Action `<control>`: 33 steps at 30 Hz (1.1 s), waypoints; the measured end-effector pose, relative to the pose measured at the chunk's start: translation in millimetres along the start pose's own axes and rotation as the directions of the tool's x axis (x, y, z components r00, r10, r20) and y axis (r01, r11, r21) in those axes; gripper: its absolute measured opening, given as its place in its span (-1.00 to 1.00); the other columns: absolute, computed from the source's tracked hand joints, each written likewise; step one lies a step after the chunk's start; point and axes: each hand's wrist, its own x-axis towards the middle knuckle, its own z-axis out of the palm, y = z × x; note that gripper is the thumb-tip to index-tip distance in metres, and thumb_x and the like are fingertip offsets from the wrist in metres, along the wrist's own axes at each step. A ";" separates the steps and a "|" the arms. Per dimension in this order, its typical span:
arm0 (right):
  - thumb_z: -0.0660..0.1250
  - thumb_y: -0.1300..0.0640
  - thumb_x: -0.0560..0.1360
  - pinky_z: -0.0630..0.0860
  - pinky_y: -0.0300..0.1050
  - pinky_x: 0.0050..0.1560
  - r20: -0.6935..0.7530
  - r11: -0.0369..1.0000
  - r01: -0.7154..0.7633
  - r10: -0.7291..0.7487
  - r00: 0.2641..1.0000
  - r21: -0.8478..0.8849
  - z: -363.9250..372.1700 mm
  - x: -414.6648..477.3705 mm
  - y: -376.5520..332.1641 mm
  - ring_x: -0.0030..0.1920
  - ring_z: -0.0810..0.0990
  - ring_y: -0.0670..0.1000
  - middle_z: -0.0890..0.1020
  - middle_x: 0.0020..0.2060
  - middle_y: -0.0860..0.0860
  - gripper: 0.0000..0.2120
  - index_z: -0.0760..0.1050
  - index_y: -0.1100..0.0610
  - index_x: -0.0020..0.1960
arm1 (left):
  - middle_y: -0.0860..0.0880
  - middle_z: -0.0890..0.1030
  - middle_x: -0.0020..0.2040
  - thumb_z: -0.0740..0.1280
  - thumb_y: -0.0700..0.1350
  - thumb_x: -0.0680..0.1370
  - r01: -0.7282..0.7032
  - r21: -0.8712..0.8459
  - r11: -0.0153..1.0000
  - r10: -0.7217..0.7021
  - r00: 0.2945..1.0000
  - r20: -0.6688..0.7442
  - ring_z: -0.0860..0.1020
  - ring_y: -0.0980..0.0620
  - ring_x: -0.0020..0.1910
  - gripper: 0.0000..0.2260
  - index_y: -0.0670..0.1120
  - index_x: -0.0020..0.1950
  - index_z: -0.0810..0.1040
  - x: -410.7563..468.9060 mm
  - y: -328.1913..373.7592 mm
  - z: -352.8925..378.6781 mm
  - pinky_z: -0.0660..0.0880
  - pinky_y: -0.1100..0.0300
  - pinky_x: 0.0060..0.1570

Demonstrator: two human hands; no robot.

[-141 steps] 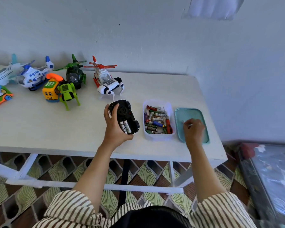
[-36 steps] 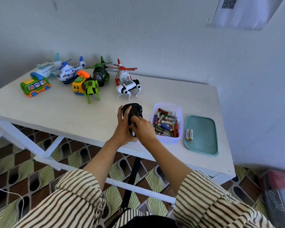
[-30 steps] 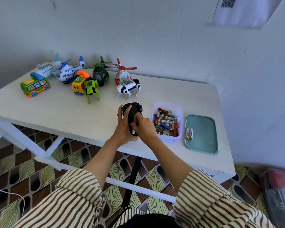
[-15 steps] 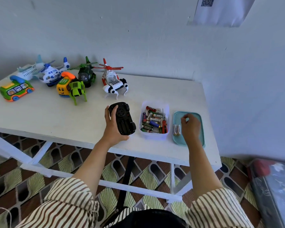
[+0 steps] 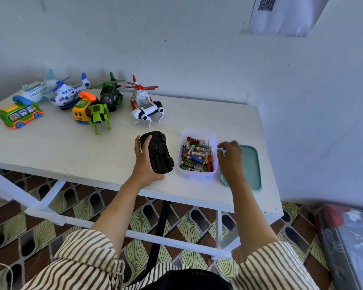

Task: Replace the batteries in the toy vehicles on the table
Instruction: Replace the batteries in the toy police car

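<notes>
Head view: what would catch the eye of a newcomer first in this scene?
First comes the black toy car, turned underside up, which the left hand grips near the front edge of the table. Right of it stands a clear tub full of batteries, and the right hand hovers between it and a teal tray. At the back left, colourful toys line the wall, among them a red and white helicopter.

Cannot see the left of the tray (image 5: 252,164) behind the right hand (image 5: 231,159). Cannot tell whether the bay of the car (image 5: 159,152) is full. Cut at top edge: paper (image 5: 281,17).
</notes>
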 end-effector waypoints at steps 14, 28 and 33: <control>0.16 0.32 0.46 0.27 -0.08 -0.08 0.353 0.954 -0.055 0.161 0.922 -0.293 72.2 19.8 -41.1 0.03 0.37 0.10 0.40 0.19 0.10 -0.70 0.48 0.14 0.14 | 0.08 -0.15 0.50 0.63 -0.24 0.14 -0.084 -0.020 0.996 0.087 0.983 0.164 0.11 0.08 0.45 0.12 0.09 0.53 0.07 16.3 -2.8 -31.2 0.33 0.24 0.24; 0.17 0.43 0.38 0.28 -0.16 -0.21 0.332 0.934 0.065 0.059 0.941 -0.350 63.2 12.9 -50.9 -0.01 0.44 0.13 0.50 0.05 0.08 -0.72 0.54 0.17 -0.07 | 0.05 -0.07 0.49 0.66 -0.24 0.11 -0.078 -0.081 0.994 0.088 0.987 0.137 0.13 0.19 0.38 0.13 0.07 0.53 0.10 52.5 -43.2 -86.8 0.23 0.31 0.29; 0.20 0.34 0.45 0.31 -0.11 -0.26 0.152 0.933 0.068 -0.014 0.988 -0.353 61.1 10.3 -64.9 -0.13 0.46 0.11 0.53 -0.09 0.09 -0.80 0.53 0.14 -0.02 | 0.11 -0.11 0.49 0.65 -0.27 0.12 -0.101 -0.085 0.991 0.117 0.972 0.206 0.08 0.23 0.38 0.12 0.07 0.53 0.11 56.5 -54.3 -86.5 0.22 0.37 0.25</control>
